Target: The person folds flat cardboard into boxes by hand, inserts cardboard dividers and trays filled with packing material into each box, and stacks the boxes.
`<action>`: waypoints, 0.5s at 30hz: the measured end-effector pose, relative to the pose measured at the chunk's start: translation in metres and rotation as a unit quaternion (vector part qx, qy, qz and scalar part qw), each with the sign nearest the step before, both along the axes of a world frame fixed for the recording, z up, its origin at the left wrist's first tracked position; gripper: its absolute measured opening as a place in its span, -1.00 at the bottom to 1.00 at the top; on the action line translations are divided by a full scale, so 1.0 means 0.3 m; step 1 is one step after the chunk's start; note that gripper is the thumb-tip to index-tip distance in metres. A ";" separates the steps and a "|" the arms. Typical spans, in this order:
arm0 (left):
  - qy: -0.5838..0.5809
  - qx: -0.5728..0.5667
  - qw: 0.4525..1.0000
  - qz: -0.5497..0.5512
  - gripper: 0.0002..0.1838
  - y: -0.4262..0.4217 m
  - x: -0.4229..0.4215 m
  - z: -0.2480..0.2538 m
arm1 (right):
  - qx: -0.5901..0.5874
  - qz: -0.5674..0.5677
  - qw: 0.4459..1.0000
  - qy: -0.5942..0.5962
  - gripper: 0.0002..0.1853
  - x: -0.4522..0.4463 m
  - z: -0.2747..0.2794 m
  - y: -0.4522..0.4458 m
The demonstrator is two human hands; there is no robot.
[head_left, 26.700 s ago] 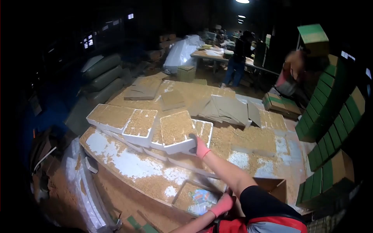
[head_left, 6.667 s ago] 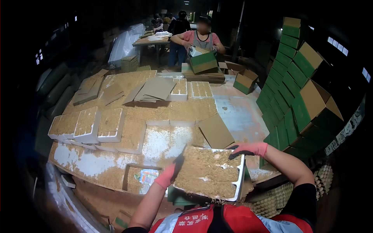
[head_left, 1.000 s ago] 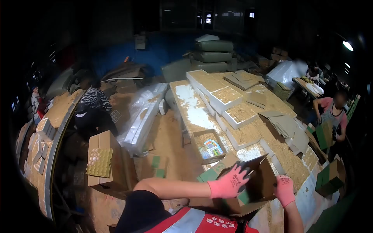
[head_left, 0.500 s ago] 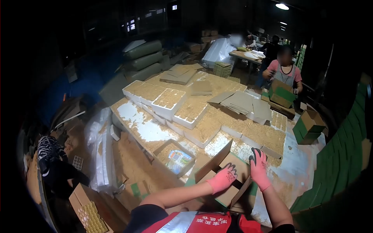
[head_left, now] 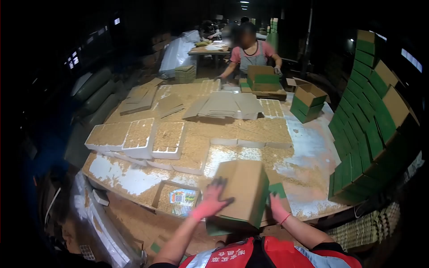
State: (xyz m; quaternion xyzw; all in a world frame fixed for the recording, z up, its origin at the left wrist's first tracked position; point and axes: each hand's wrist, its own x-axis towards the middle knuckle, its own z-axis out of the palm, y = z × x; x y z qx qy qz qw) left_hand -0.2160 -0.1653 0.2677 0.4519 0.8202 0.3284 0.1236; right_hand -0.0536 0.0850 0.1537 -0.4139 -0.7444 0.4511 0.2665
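Observation:
A brown cardboard box (head_left: 237, 187) with a green lower band stands at the table's near edge, right in front of me. My left hand (head_left: 212, 200), in a pink glove with dark fingertips, rests on the box's left side with its fingers spread. Beside the box's right side is my right hand (head_left: 278, 208), also gloved, close to a green cardboard flap (head_left: 277, 189). The fingers of this hand are partly hidden, so its grip is unclear.
White foam trays (head_left: 168, 138) full of sawdust-like material cover the table. A shallow carton (head_left: 157, 204) with a printed sheet lies left of me. Flat cardboard sheets (head_left: 219, 105) lie mid-table. A co-worker (head_left: 254, 56) stands opposite; green cartons (head_left: 362, 129) are stacked at right.
My view has swung to the right. The box, earlier with its flaps spread and both hands on it, now stands with a plain face up; my hands have moved to its two sides.

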 end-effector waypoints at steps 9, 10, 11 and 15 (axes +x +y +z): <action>-0.392 0.002 0.913 0.116 -0.53 -0.174 0.003 -0.809 | 0.386 0.611 0.684 -0.096 -0.35 -0.122 0.423 -0.031; -0.433 -0.083 0.893 0.094 -0.56 -0.201 -0.056 -0.847 | 0.362 0.630 0.684 -0.067 -0.35 -0.110 0.410 -0.028; -0.528 0.010 0.820 0.219 -0.62 -0.217 -0.041 -0.591 | 0.341 0.641 0.686 -0.045 -0.37 -0.100 0.404 -0.018; -0.494 0.219 0.777 0.322 -0.33 -0.102 -0.137 -0.124 | 0.330 0.707 0.622 -0.074 -0.44 -0.112 0.332 0.007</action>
